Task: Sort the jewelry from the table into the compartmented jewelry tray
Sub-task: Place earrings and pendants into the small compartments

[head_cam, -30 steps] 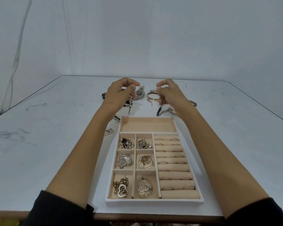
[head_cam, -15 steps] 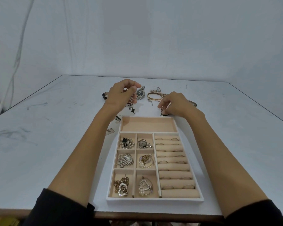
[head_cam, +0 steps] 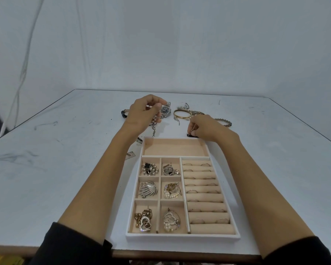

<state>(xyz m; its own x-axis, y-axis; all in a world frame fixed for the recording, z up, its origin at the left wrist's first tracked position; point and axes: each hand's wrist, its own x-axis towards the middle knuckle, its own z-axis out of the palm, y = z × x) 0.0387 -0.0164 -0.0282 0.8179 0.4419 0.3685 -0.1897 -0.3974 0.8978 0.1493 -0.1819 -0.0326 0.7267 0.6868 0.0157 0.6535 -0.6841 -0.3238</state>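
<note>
Now R hand (head_cam: 206, 129) sits lower by tray (head_cam: 182, 238) rim, fingers (head_cam: 195, 128) pinching chain (head_cam: 190, 134); L hand (head_cam: 143, 113) still grips bracelet (head_cam: 154, 130).

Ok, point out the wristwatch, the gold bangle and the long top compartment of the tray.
wristwatch (head_cam: 165, 110), head view, on its dark dial.
gold bangle (head_cam: 182, 117), head view, on the near side of the band.
long top compartment (head_cam: 175, 148), head view, on its bare beige floor.

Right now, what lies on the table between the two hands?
In the head view, a wristwatch sits right by the left hand, then a gold bangle nearer the right hand; bare tabletop separates them.
</note>
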